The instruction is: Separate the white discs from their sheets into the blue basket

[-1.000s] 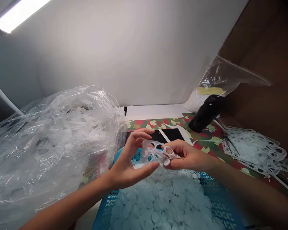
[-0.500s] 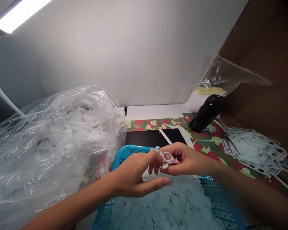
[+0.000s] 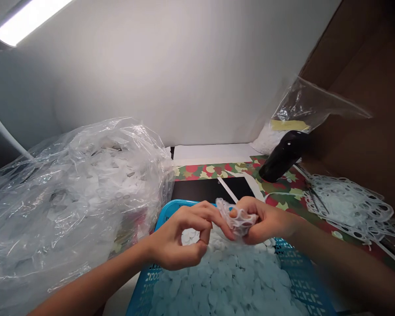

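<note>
My right hand (image 3: 270, 221) grips a crumpled white sheet with round holes (image 3: 239, 223), its thumb and fingers closed on it. From the other side, my left hand (image 3: 177, 237) touches this holed sheet with its outstretched fingertips. The left thumb is curled against another finger; anything between them is hidden. Both hands are above a blue plastic basket (image 3: 174, 204). Many thin, whitish round discs (image 3: 224, 281) fill the basket below.
A large clear plastic bag of white scraps (image 3: 112, 180) stands at left. Holed white sheets (image 3: 345, 206) are piled at right, near a black object (image 3: 279, 160). Behind it is a clear bag with white contents (image 3: 268, 138). A lamp (image 3: 33, 19) shines from upper left.
The holed sheet has become bunched up in my right hand. My left fingers have shifted from holding its edge, with the thumb apart, to a curled pose with the thumb drawn in.
</note>
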`<state>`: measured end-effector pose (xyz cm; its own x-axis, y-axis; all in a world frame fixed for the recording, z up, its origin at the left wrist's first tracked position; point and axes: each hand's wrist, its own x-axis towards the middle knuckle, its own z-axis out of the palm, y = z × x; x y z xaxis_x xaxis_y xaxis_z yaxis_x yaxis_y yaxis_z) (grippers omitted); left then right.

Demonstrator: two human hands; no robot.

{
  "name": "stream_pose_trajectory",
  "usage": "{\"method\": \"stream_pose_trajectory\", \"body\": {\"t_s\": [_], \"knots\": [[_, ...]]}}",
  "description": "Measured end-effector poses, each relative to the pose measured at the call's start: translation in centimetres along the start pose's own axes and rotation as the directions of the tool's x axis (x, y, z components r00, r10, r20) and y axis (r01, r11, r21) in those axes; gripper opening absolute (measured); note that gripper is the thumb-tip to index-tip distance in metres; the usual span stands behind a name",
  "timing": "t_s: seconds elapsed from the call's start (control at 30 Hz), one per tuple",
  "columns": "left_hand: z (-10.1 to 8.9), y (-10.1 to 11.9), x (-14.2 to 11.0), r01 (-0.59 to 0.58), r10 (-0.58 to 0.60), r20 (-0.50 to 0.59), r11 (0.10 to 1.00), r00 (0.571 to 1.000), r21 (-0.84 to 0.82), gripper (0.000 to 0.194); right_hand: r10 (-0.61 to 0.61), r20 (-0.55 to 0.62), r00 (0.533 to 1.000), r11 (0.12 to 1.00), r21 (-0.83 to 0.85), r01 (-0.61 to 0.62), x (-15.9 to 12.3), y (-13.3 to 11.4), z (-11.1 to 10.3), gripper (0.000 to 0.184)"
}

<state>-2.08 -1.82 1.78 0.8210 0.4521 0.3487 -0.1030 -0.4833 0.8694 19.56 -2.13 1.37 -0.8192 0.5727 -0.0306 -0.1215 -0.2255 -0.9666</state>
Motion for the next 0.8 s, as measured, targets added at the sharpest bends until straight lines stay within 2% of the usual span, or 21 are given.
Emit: {"method": "stream_pose_trajectory", "body": {"t_s": [0.07, 0.17, 0.23, 0.33, 0.37, 0.43, 0.5, 0.57, 0.63, 0.7, 0.8], "knots": [[-0.2, -0.2, -0.1, 0.008, -0.007, 0.004, 1.000, 1.000, -0.030, 0.016, -0.014, -0.060, 0.998, 0.998, 0.055, 0.018, -0.1, 0.3, -0.6, 0.023], [-0.2, -0.4, -0.3, 0.055, -0.052, -0.054, 0.997, 0.997, 0.047, 0.030, -0.030, -0.100, 0.995, 0.999, 0.029, 0.033, -0.1, 0.3, -0.8, 0.021], [-0.2, -0.4, -0.3, 0.102, -0.083, -0.144, 0.986, 0.986, 0.129, 0.037, -0.032, -0.036, 0.999, 0.999, -0.024, 0.031, 0.0, 0.0, -0.4, 0.017], [0.1, -0.1, -0.2, 0.143, -0.089, -0.267, 0.971, 0.960, 0.192, 0.024, 0.030, 0.089, 0.996, 0.981, -0.195, -0.012, 0.0, -0.6, 0.7, 0.022], [0.2, 0.1, -0.1, 0.144, -0.095, -0.256, 0.972, 0.962, 0.184, 0.031, 0.054, 0.117, 0.992, 0.959, -0.284, -0.019, 0.0, -0.8, 1.1, 0.026], [0.4, 0.2, 0.0, 0.143, -0.123, -0.140, 0.980, 0.982, 0.142, 0.047, 0.074, 0.146, 0.987, 0.896, -0.444, -0.001, -0.2, -1.1, 1.6, 0.033], [0.5, 0.2, 0.1, 0.150, -0.150, -0.014, 0.981, 0.989, 0.124, 0.042, 0.062, 0.128, 0.990, 0.847, -0.532, 0.016, -0.4, -1.3, 1.8, 0.036], [0.5, 0.0, 0.1, 0.157, -0.160, 0.009, 0.975, 0.987, 0.155, 0.030, 0.046, 0.034, 0.998, 0.822, -0.570, -0.018, -0.5, -1.5, 1.8, 0.033], [0.5, -0.3, 0.1, 0.177, -0.169, -0.058, 0.966, 0.984, 0.191, 0.021, 0.002, -0.118, 0.993, 0.805, -0.588, -0.072, -0.5, -1.6, 1.8, 0.028], [0.5, -0.5, 0.1, 0.228, -0.209, -0.121, 0.958, 0.970, 0.176, 0.017, -0.058, -0.275, 0.960, 0.794, -0.595, -0.122, -0.4, -1.4, 1.8, 0.022], [0.5, -0.5, 0.2, 0.300, -0.295, -0.131, 0.954, 0.947, 0.024, 0.022, -0.140, -0.423, 0.895, 0.829, -0.544, -0.127, 0.0, -1.1, 1.5, 0.018]]}}
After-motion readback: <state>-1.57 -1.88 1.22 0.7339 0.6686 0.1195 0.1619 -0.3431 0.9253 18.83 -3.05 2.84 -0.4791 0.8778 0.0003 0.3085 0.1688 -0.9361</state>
